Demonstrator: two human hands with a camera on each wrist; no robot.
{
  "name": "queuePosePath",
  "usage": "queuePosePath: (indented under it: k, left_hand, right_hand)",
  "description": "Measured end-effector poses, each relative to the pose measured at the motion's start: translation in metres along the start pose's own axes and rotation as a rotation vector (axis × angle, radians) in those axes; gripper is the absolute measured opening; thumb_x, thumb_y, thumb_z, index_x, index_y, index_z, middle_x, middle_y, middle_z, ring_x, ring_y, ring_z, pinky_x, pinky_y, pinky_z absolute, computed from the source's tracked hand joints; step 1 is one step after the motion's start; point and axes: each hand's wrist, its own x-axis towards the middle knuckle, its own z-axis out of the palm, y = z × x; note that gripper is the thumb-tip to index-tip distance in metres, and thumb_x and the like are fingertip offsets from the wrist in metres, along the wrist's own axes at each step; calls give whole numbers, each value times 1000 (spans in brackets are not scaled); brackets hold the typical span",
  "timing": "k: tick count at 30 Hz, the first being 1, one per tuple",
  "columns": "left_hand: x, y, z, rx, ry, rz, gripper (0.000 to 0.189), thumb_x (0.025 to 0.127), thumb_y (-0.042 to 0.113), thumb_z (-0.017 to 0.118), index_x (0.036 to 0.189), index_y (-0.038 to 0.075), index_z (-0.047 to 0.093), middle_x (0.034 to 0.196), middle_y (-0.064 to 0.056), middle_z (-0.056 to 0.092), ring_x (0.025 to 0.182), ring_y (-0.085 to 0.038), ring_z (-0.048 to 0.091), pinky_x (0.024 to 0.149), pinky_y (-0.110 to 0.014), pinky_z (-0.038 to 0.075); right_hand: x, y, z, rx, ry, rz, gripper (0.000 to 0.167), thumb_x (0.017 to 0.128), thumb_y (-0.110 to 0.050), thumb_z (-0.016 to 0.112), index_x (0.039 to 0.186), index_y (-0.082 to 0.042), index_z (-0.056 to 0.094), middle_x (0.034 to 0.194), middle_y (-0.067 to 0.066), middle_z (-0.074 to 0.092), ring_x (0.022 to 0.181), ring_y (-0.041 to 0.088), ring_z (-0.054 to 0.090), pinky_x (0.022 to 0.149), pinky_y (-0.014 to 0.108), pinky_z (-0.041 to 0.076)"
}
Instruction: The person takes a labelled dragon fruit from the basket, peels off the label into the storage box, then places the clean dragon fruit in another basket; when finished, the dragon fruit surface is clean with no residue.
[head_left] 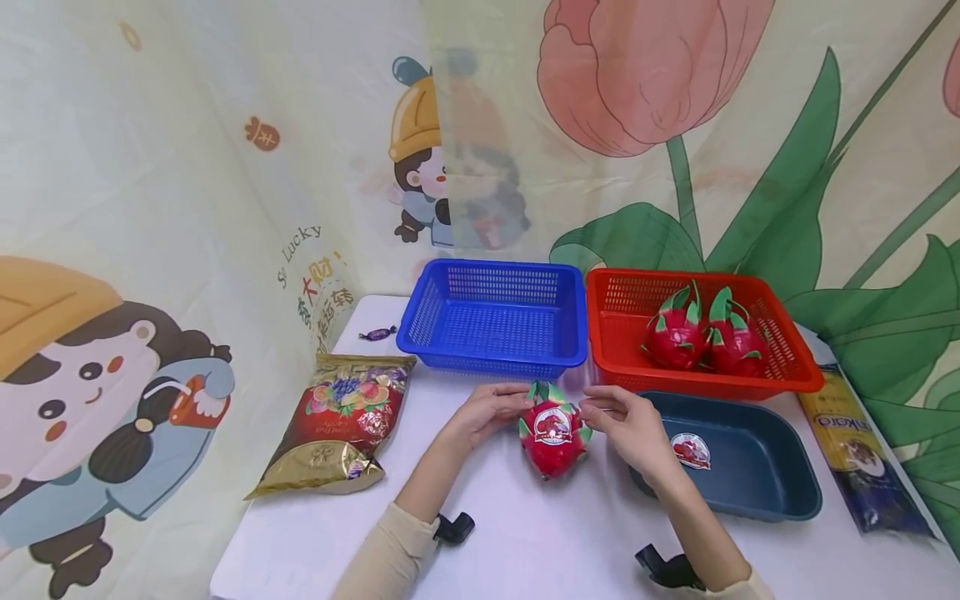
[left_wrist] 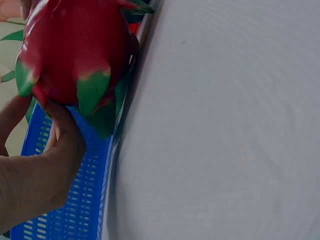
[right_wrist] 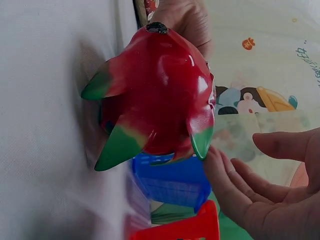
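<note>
A red dragon fruit with green-tipped scales and a round sticker is between the two hands, low over the white table. My left hand pinches it near its leafy end, thumb and finger against the scales in the left wrist view. On the other side my right hand has a fingertip at a green scale tip, with its thumb held away, as the right wrist view shows. Whether the fruit's underside touches the table I cannot tell.
A blue basket stands behind the hands. Beside it, a red basket holds two dragon fruits. A dark teal tray bears a similar sticker. Left lie a candy bag and a purple wrapped candy; right, a yellow-blue packet.
</note>
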Motion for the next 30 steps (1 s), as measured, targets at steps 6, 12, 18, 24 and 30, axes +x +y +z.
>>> queuePosePath:
  k: [6,12,18,24,30]
  left_hand:
    - [1,0,4,-36,23,9,42,93,-3,72,132,-14,62,119,-18,74,93,-14,72,91,-30,61]
    - [1,1,7,-49,47,22,44,91,-6,72,132,-16,61,120,-21,73,91,-15,73,89,-31,62]
    - [0,1,12,-58,74,27,45,89,-5,75,131,-13,63,117,-20,74,90,-15,73,89,-31,62]
    - [-3,1,14,-47,90,45,45,88,-2,77,131,-11,65,118,-19,75,92,-15,73,88,-31,62]
    - [-6,3,16,-35,92,49,45,87,-1,79,130,-8,66,116,-15,75,93,-16,74,89,-32,62]
  right_hand:
    - [4,1,2,31,-28,-7,42,100,-19,72,138,-4,64,121,17,74,104,27,76,94,46,59]
    - [4,-2,1,-12,-38,3,39,100,-21,71,135,-4,66,114,15,76,93,25,78,93,48,60]
    - [-1,-7,2,-40,-30,19,37,101,-19,70,134,-2,66,111,16,77,90,25,78,89,47,62]
    - [-4,-13,2,-133,2,-26,37,99,-21,72,132,-3,68,109,15,78,86,23,78,83,45,64]
    - [-9,-20,1,-166,6,-31,41,98,-25,73,133,-3,67,109,16,78,83,22,78,78,42,65]
